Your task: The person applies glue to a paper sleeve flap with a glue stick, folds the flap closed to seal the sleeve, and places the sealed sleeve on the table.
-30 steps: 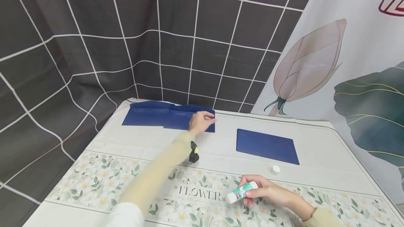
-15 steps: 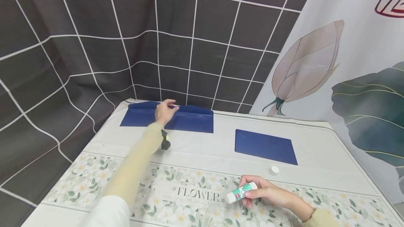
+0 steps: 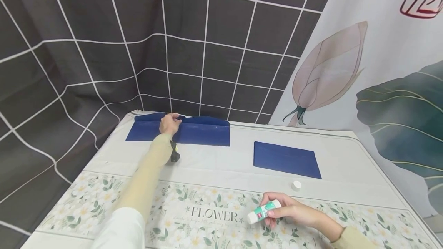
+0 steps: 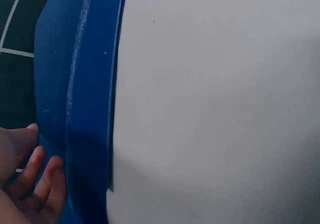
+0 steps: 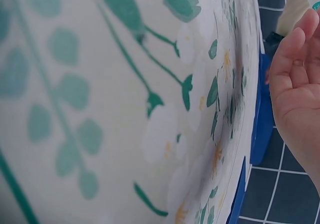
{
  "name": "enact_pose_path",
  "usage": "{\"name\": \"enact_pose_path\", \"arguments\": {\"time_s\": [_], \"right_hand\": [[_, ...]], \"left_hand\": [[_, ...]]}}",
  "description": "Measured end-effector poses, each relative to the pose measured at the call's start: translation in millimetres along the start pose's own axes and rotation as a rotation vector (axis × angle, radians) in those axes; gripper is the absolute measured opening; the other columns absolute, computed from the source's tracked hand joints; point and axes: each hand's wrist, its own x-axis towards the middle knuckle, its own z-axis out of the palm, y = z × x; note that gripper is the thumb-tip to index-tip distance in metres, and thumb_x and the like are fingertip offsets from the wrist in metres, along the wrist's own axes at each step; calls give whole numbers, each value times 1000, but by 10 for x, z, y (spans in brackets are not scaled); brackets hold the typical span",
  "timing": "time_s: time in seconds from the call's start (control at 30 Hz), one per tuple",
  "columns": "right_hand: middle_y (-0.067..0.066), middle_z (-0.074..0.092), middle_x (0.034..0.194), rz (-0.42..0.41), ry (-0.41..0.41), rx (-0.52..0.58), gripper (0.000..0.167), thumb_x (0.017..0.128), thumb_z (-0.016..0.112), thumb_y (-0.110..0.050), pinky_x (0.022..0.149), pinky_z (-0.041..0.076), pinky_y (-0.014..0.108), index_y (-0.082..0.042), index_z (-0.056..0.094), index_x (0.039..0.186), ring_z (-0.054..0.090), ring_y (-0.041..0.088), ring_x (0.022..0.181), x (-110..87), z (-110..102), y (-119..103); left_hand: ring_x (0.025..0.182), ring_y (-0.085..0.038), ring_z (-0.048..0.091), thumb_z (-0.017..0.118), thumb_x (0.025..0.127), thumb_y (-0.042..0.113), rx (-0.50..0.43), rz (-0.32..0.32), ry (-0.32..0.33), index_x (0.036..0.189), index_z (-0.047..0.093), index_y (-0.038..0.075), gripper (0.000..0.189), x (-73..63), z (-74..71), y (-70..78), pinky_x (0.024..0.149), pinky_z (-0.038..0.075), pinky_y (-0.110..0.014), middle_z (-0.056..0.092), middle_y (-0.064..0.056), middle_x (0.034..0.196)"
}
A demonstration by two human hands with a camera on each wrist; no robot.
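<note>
Two dark blue paper envelopes lie overlapping at the far edge of the table, a left one (image 3: 138,133) and a right one (image 3: 207,135). Their flaps point to the back wall. My left hand (image 3: 169,125) is over the overlap, its loosely bent fingers (image 4: 56,171) right at the flap edge in the left wrist view. A pale streak runs along the flap's fold (image 4: 72,73). Near the front, my right hand (image 3: 285,208) holds a green and white glue stick (image 3: 264,211), its white end pointing left. In the right wrist view, only the glue stick's tip shows.
Another blue envelope or neat stack (image 3: 287,160) lies on the right of the white table cover (image 3: 214,164). A small white cap (image 3: 296,185) stands in front of it. Behind the table hangs a dark grid-patterned curtain (image 3: 187,57).
My left hand has moved left from the right envelope's right end to the overlap of the two envelopes. The right hand keeps its hold on the glue stick. The view has turned slightly right.
</note>
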Motion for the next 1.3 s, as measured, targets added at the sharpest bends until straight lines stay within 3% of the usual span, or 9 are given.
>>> {"name": "enact_pose_path", "arguments": {"time_s": [0.6,0.8,1.03,1.3], "right_hand": [[-6,69,99,-8,8,7,29,100,37,-3,76,53,17,23,33,112,64,1,84,1,31,36],[-5,68,99,-2,19,15,28,100,36,-4,78,54,19,21,33,113,64,2,84,-15,39,45],[-6,68,98,56,54,-1,21,100,39,-6,78,54,20,9,44,113,64,2,85,-35,39,39],[-5,68,98,38,53,-4,24,100,38,-6,77,55,21,15,40,113,64,3,84,-42,30,43]], "left_hand": [[115,-34,60,61,94,23,48,-51,43,108,71,13,20,8,124,-115,96,47,-47,69,-9,118],[113,-35,61,61,95,23,83,-31,51,106,70,13,18,27,131,-109,94,48,-47,70,-10,116],[112,-35,61,60,95,24,99,-13,42,106,68,12,18,83,149,-133,93,48,-46,70,-10,116],[115,-34,60,57,96,25,81,2,11,105,65,15,16,139,120,-171,90,49,-42,69,-8,117]]}}
